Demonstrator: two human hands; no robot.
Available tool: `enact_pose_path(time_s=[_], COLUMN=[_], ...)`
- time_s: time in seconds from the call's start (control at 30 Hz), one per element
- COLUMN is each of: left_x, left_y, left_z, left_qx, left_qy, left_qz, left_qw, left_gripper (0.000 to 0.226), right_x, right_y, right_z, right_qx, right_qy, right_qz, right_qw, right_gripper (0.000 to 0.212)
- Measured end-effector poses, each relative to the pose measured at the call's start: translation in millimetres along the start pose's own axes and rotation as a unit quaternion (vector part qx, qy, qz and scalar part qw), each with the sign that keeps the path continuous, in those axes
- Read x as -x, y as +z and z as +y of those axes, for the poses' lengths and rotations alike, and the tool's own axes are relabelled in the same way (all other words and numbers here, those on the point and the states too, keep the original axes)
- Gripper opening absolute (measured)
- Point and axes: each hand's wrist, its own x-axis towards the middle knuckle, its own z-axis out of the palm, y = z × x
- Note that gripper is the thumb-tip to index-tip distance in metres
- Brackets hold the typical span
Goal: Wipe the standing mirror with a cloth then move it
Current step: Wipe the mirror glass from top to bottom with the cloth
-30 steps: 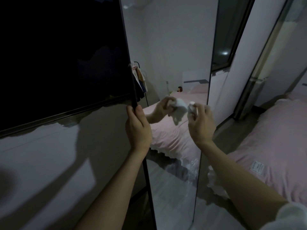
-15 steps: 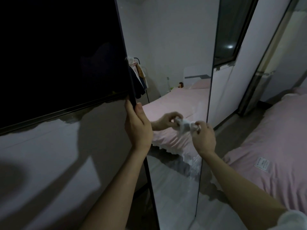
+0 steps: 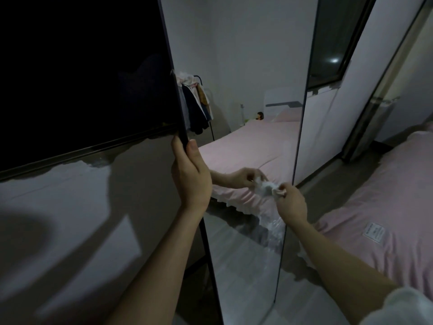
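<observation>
A tall standing mirror (image 3: 248, 66) with a thin dark frame fills the middle of the view, leaning against the wall. My left hand (image 3: 191, 177) grips its left frame edge at mid height. Pressed against the glass near the mirror's right edge, my right hand (image 3: 291, 201) clutches a crumpled white cloth (image 3: 269, 190). The glass reflects my right hand, the cloth, a pink bed and a clothes rack.
A dark window pane (image 3: 82, 73) and grey wall (image 3: 70, 219) lie left of the mirror. A pink bed (image 3: 386, 207) sits at right, close to the mirror's base. Grey floor (image 3: 332, 195) runs between them toward a dark-framed glass door (image 3: 375, 95).
My right hand has slid the cloth down the glass, from about the height of my left hand to lower down near the right edge. My left hand kept its grip on the frame.
</observation>
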Motion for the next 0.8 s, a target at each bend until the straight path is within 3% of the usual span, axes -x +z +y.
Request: enact_pose_path(time_s=[0.07, 0.17, 0.3, 0.4, 0.57, 0.63, 0.8], left_x=[1.1, 1.3, 2.4, 2.0, -0.3, 0.1, 2.1], left_y=[0.8, 3.8, 6.8, 7.2, 3.4, 2.7, 5.4], left_z=[0.6, -0.2, 0.0, 1.5, -2.0, -2.5, 2.7], left_qx=[0.000, 0.007, 0.005, 0.002, -0.005, -0.009, -0.015], left_qy=[0.000, 0.004, 0.007, 0.005, 0.014, 0.013, 0.012], left_qz=[-0.005, -0.008, -0.008, -0.001, 0.016, 0.018, 0.020], left_qw=[1.000, 1.000, 1.000, 1.000, 1.000, 1.000, 1.000], left_gripper=[0.038, 0.040, 0.034, 0.035, 0.036, 0.035, 0.028], right_x=[1.4, -17.3, -57.3, -63.4, -45.3, -41.7, -66.8], right_y=[-5.5, -21.1, -45.1, -42.7, -21.3, -21.4, -38.0], right_z=[-3.4, -27.8, -64.9, -69.3, -18.3, -8.8, -33.0], right_qx=[-0.024, -0.098, -0.116, -0.072, 0.089, 0.068, -0.060], right_qy=[0.029, -0.034, -0.119, -0.145, 0.026, 0.068, -0.012], right_qz=[0.051, 0.152, 0.212, 0.204, 0.055, 0.027, 0.166], right_qw=[0.998, 0.983, 0.963, 0.966, 0.994, 0.995, 0.984], right_gripper=[0.024, 0.022, 0.024, 0.023, 0.027, 0.025, 0.027])
